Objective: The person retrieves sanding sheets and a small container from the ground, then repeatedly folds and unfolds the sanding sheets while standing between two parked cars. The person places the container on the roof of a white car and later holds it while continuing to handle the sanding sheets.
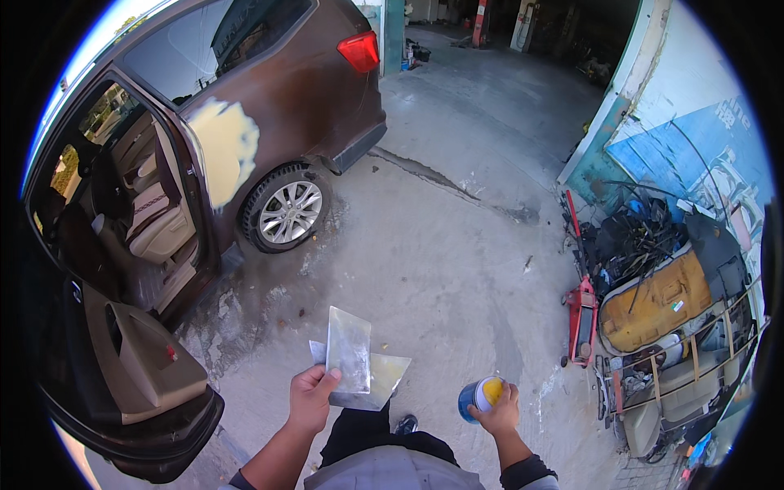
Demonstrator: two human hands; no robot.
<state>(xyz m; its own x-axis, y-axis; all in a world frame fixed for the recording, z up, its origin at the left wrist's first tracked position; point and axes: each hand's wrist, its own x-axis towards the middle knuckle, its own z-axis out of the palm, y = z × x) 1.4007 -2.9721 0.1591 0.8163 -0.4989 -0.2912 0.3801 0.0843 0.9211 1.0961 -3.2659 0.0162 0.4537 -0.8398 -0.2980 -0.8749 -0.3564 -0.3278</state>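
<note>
My left hand (312, 398) is closed on a stack of thin flat plates, the thumb pressing on top. The upper plate (349, 347) is a smeared, grey-white rectangle. Beneath it, a wider plate (387, 377) with a yellowish smear sticks out at an angle. My right hand (500, 410) grips a small blue can (468, 402) with a white rim and a yellow top, tilted a little; whether the yellow is a lid or contents I cannot tell. Ahead on the left stands a brown car (302, 90) with a cream filler patch (222, 147) in front of its rear wheel (287, 208).
The car's rear door (155, 359) stands wide open at my left. On the right, a red floor jack (581, 318) lies beside a heap of car parts (661, 294) against the painted wall (694, 98). A crack (433, 173) crosses the concrete floor toward a dark garage opening (539, 49).
</note>
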